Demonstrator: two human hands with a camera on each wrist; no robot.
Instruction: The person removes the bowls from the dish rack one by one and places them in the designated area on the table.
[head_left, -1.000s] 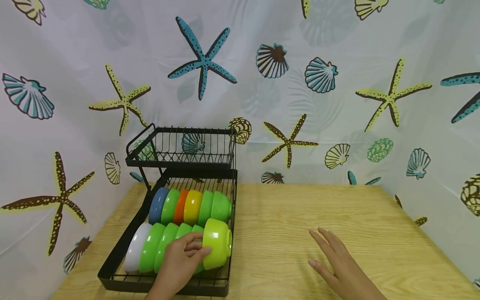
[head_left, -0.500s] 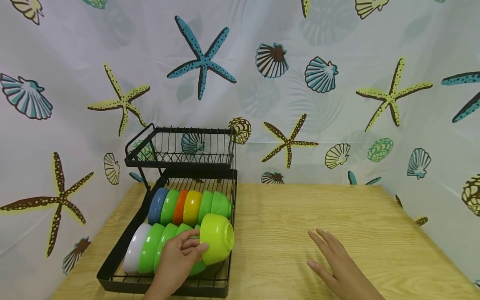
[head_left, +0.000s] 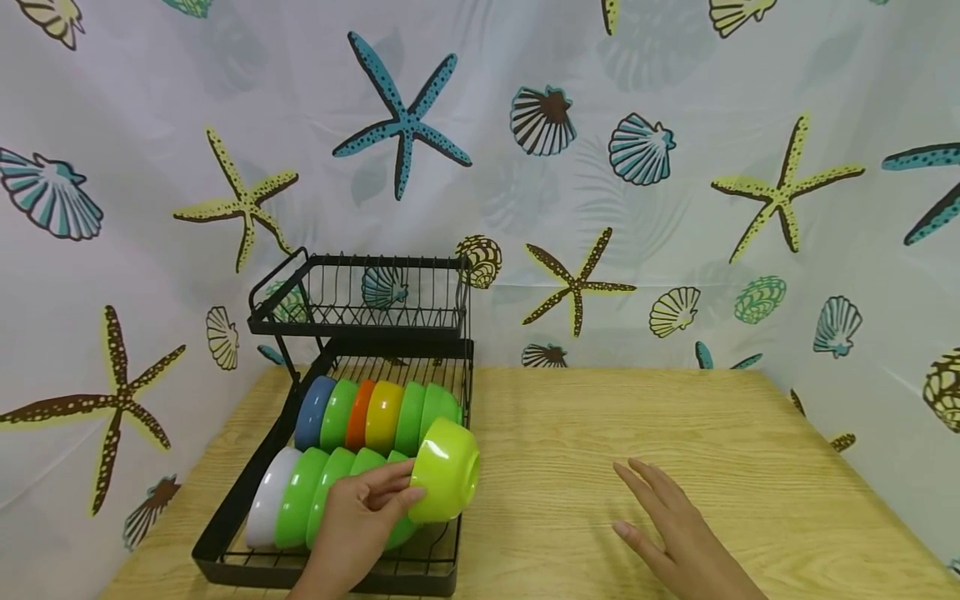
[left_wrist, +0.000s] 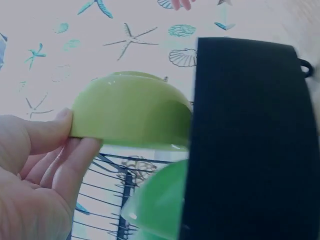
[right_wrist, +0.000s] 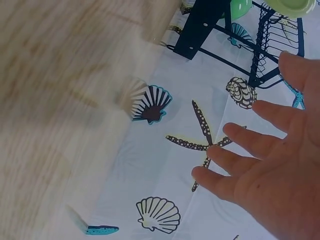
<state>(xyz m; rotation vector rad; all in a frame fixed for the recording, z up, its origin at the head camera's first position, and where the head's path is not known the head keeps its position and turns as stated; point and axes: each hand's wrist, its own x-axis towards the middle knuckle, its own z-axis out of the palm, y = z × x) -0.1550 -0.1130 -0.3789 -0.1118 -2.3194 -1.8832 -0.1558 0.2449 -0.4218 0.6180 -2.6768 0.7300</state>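
Observation:
A yellow-green bowl is pinched at its rim by my left hand, tilted with its base toward the right. It hangs over the front right of a black dish rack. Behind my fingers stands a front row of bowls on edge: a white bowl and several green bowls. In the left wrist view the thumb and fingers grip the edge of the yellow-green bowl. My right hand hovers over the table to the right, fingers spread and holding nothing; the right wrist view shows its palm.
The rack's back row holds a blue bowl, an orange bowl, a yellow bowl and several green ones. Its upper wire tier rises behind them. A wooden table extends right, before a patterned curtain.
My left hand has lifted the yellow-green bowl up out of the front row and shifted it slightly right, tilting it more. My right hand has barely moved.

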